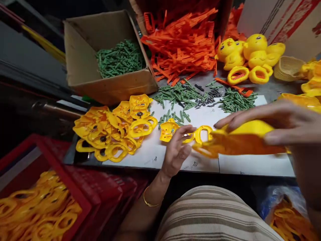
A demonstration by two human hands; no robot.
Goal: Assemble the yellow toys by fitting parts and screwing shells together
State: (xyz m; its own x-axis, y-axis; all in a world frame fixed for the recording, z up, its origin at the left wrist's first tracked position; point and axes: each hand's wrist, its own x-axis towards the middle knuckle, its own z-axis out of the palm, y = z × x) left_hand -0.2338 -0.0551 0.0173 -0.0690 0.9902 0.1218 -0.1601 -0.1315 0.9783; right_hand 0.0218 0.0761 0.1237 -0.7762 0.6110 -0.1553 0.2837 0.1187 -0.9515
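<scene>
My right hand (288, 122), smeared by motion, grips a yellow plastic duck shell half (240, 142) above the right side of the white-covered table. Its handle loop points left, toward my other hand. My left hand (175, 154) is raised over the table's front part, fingers apart and slightly curled, holding nothing that I can see. Just behind it lies another yellow duck shell half (168, 130), hollow side up, partly hidden by the fingers. Its handle ring (203, 134) shows to the right of them.
Left of my hands is a pile of yellow duck shell halves (110, 134). Green strips (179, 93) and small black parts (210, 97) lie behind. Further back are a cardboard box (110, 83), orange parts (183, 50) and assembled ducks (255, 53). A red crate (82, 207) stands lower left.
</scene>
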